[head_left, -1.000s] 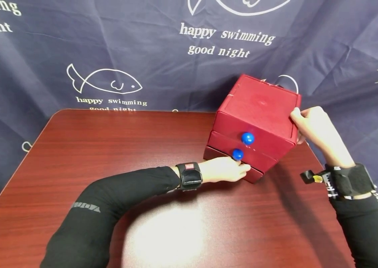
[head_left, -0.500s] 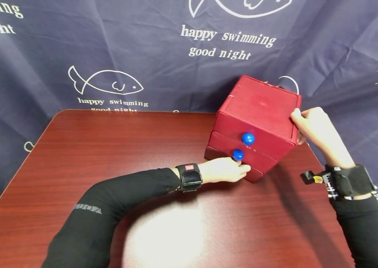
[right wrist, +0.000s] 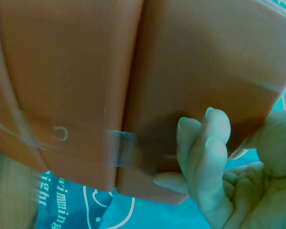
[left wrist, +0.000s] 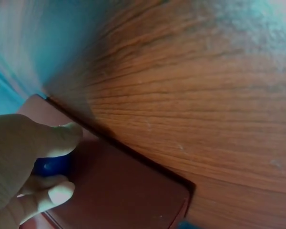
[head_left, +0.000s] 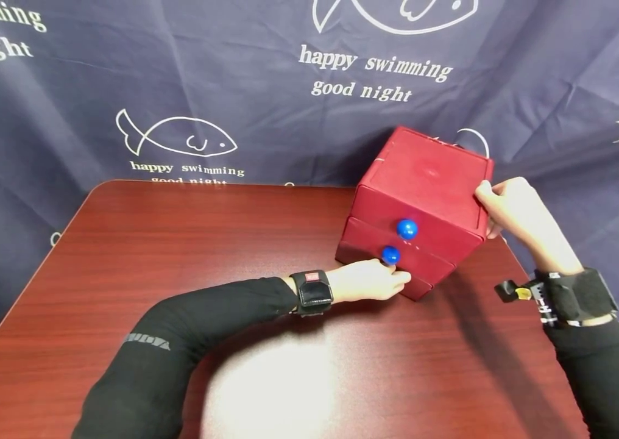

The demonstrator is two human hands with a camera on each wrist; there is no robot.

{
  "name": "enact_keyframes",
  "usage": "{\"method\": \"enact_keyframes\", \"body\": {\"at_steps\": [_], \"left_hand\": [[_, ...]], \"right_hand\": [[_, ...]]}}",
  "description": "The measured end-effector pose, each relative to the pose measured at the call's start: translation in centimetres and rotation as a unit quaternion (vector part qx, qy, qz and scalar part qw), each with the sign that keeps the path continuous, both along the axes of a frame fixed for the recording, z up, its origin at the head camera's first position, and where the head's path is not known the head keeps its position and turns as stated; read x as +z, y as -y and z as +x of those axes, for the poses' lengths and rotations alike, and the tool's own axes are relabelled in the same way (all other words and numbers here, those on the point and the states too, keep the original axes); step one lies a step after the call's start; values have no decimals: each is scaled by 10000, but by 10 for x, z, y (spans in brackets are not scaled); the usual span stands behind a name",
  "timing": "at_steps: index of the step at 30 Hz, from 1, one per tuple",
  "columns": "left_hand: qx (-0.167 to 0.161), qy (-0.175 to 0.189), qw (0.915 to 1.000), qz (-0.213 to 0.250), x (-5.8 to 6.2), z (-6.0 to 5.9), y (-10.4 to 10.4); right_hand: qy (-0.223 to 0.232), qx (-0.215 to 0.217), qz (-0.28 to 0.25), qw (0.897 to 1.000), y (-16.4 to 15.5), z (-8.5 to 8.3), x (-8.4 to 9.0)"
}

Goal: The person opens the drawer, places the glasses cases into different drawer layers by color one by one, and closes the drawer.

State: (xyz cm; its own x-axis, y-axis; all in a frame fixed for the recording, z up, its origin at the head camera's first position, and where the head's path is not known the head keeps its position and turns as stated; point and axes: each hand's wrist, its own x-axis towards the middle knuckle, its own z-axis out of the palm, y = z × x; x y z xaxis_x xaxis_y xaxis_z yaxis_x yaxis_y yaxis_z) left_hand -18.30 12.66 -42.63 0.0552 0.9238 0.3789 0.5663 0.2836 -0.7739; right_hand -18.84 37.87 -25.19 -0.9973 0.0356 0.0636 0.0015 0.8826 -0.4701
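Note:
A red drawer box (head_left: pixel 430 177) with three stacked drawers stands at the table's back right, set at an angle. Blue round knobs show on the top drawer (head_left: pixel 383 204) and the middle drawer (head_left: pixel 367 235). All drawer fronts look flush. My left hand (head_left: pixel 367 280) is at the bottom drawer, and in the left wrist view its thumb and fingers pinch a blue knob (left wrist: pixel 52 166), partly hidden by them. With the thumb on the top edge and the fingers against the side, my right hand (head_left: pixel 515 204) grips the box's upper right edge.
The reddish-brown wooden table (head_left: pixel 222 225) reaches under the box and left arm, with a bright glare near its front. Right behind it hangs a dark blue cloth (head_left: pixel 265 122) with white fish and lettering. Clear tape (right wrist: pixel 121 148) crosses the box's side.
Both hands keep the same places on the box, and the drawers look unmoved. Only the head view has shifted slightly.

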Motion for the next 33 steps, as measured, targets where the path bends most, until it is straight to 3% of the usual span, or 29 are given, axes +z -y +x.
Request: {"method": "enact_keyframes", "body": {"at_steps": [5, 13, 18, 22, 24, 28, 30, 33], "left_hand": [[19, 54, 10000, 24, -1, 1, -2], [29, 152, 9996, 244, -5, -2, -5], [142, 405, 9982, 420, -5, -5, -3], [335, 986, 9945, 81, 1, -2, 5], [567, 1384, 9881, -372, 8, 1, 11], [950, 2363, 9624, -947, 27, 12, 28], [1054, 2772, 9510, -871, 35, 17, 37], [1166, 3096, 9420, -562, 46, 22, 54]], "right_hand": [[341, 82, 55, 9994, -1, -3, 3], [788, 227, -300, 9962, -3, -11, 10], [1028, 424, -231, 9935, -2, -22, 15], [1299, 594, -293, 9893, -3, -28, 18], [1485, 683, -491, 9853, -6, -29, 20], [1611, 702, -709, 9819, -13, -27, 26], [1347, 651, -483, 9876, -12, -22, 29], [455, 409, 62, 9981, -4, -11, 35]]}}
